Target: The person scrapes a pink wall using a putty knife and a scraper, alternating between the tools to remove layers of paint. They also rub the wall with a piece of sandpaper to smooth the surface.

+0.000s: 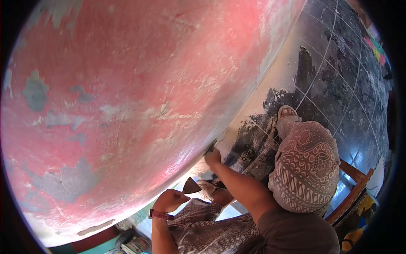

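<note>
My left hand [168,200], with a watch on its wrist, is closed around a putty knife. The putty knife [191,186] has a dark, flared blade pointing up, apart from the wall. My right hand [213,157] reaches to the foot of the wall, its fingers closed on a dark, flat-looking tool [210,148] whose kind I cannot make out. That tool is at the seam where the pink wall [127,106] meets the floor. Worn pink paint covers the wall, with grey patches showing through.
Dark tiles [330,89] are partly covered with a pale coating along the wall. My patterned knee [306,167] and sandalled foot [288,115] are at the right. A wooden frame [351,190] stands behind the knee. Assorted items [133,243] lie at the bottom left.
</note>
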`<action>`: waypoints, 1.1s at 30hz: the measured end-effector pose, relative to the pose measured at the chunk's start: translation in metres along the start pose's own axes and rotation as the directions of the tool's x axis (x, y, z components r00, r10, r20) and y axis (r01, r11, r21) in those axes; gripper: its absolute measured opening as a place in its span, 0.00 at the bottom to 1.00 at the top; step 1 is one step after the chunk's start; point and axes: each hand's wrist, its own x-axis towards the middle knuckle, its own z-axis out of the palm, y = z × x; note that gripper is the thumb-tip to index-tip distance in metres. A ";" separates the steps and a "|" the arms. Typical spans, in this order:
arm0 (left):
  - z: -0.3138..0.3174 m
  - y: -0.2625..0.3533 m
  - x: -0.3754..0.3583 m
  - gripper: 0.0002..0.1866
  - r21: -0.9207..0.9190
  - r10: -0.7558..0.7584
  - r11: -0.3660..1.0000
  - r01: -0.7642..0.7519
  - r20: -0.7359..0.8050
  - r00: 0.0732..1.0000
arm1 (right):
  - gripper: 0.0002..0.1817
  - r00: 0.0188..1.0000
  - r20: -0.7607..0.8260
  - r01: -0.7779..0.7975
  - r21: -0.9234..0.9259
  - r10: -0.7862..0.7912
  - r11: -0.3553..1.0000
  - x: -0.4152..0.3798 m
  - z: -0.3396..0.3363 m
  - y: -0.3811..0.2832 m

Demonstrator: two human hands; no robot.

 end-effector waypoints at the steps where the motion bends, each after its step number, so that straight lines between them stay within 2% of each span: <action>1: -0.003 0.010 -0.001 0.20 -0.030 -0.036 0.999 0.037 0.019 0.999 | 0.24 1.000 -0.026 -0.009 0.029 0.009 1.000 0.010 0.024 0.021; 2: -0.002 0.014 -0.001 0.20 -0.053 -0.020 0.998 0.020 0.016 1.000 | 0.23 0.945 0.163 -0.296 0.063 0.283 0.953 -0.001 -0.003 -0.019; 4: -0.002 0.014 -0.006 0.20 -0.096 -0.003 0.995 0.005 0.015 1.000 | 0.23 0.986 -0.044 -0.149 0.201 0.161 0.968 0.040 -0.005 -0.011; 6: 0.003 0.003 -0.005 0.20 -0.061 -0.054 0.996 0.057 0.051 0.997 | 0.24 0.992 -0.119 0.080 0.340 -0.042 0.937 -0.001 -0.095 -0.099; 9: 0.008 -0.007 -0.005 0.19 -0.024 -0.074 0.997 0.076 0.074 0.994 | 0.25 0.896 -0.355 0.296 0.028 -0.267 0.955 0.024 -0.093 -0.093; 11: 0.003 0.005 -0.002 0.19 0.065 -0.085 0.995 0.080 0.081 0.993 | 0.29 0.920 -0.258 0.308 0.011 -0.295 0.951 0.012 -0.051 -0.050; 12: 0.005 0.003 0.002 0.20 0.041 -0.062 0.997 0.058 0.087 0.994 | 0.30 1.000 -0.007 0.021 -0.001 -0.021 1.000 0.002 -0.042 -0.040; 14: 0.005 -0.009 0.012 0.23 0.014 -0.021 1.000 0.019 0.101 0.995 | 0.37 0.918 -0.234 0.298 -0.126 -0.320 0.946 -0.001 0.034 0.044; 15: 0.001 0.005 0.009 0.23 0.012 -0.025 1.000 0.024 0.074 0.997 | 0.37 0.996 -0.017 0.085 -0.004 -0.085 0.996 -0.010 0.009 0.011; 17: 0.004 0.007 0.008 0.22 -0.014 -0.033 0.999 0.034 0.088 0.996 | 0.34 0.980 0.091 -0.183 0.070 0.176 0.981 -0.003 -0.025 -0.032; 18: 0.002 0.006 0.005 0.22 -0.020 -0.046 0.999 0.048 0.098 0.994 | 0.32 0.976 -0.052 -0.204 0.095 0.210 0.974 0.016 -0.030 -0.035; 19: 0.000 0.012 0.001 0.17 -0.047 -0.066 0.996 0.071 0.086 0.994 | 0.31 0.992 -0.057 -0.101 0.165 0.112 0.981 0.026 -0.063 -0.061; 20: 0.000 0.014 -0.003 0.17 -0.055 -0.066 0.996 0.070 0.071 0.995 | 0.30 0.997 -0.074 0.008 0.230 0.010 0.973 0.027 -0.093 -0.082; 21: 0.001 0.015 -0.005 0.18 -0.063 -0.061 0.996 0.065 0.059 0.996 | 0.29 0.976 -0.182 0.157 0.204 -0.120 0.966 0.026 -0.088 -0.076; 23: -0.004 0.028 -0.007 0.18 -0.051 -0.062 0.997 0.064 0.042 0.997 | 0.27 0.840 -0.389 0.450 0.109 -0.379 0.886 0.028 -0.074 -0.070; 24: -0.004 0.028 -0.005 0.17 -0.014 -0.056 0.998 0.057 0.052 0.997 | 0.28 0.938 -0.244 0.271 0.077 -0.246 0.959 0.019 -0.067 -0.065; 25: -0.005 0.024 0.001 0.17 0.028 -0.049 0.998 0.048 0.058 0.997 | 0.28 0.991 -0.104 0.089 0.021 -0.087 0.996 0.004 -0.058 -0.054; 26: -0.003 0.019 0.004 0.17 0.075 -0.049 0.996 0.044 0.067 0.997 | 0.27 0.998 -0.016 0.061 0.127 -0.059 0.990 0.011 -0.027 -0.014; 27: 0.002 0.010 0.008 0.20 0.040 -0.054 0.998 0.051 0.081 0.995 | 0.27 0.994 0.068 -0.086 -0.032 0.088 0.996 -0.007 -0.020 -0.015; 28: -0.002 0.015 0.011 0.22 0.010 -0.054 0.999 0.053 0.094 0.994 | 0.27 0.987 0.144 -0.083 0.047 0.075 0.995 -0.027 -0.026 -0.024; 30: 0.001 0.019 0.007 0.23 0.004 -0.024 1.000 0.024 0.084 0.996 | 0.25 0.968 0.082 -0.235 -0.016 0.235 0.972 -0.005 -0.021 -0.038; 31: 0.004 0.009 0.007 0.24 -0.017 -0.038 0.999 0.040 0.088 0.995 | 0.23 0.983 0.055 -0.181 0.143 0.175 0.973 0.029 -0.010 -0.014; 33: 0.007 -0.002 0.001 0.24 -0.010 -0.072 0.997 0.073 0.094 0.993 | 0.25 0.999 0.050 -0.014 0.477 -0.012 0.879 0.041 -0.042 -0.031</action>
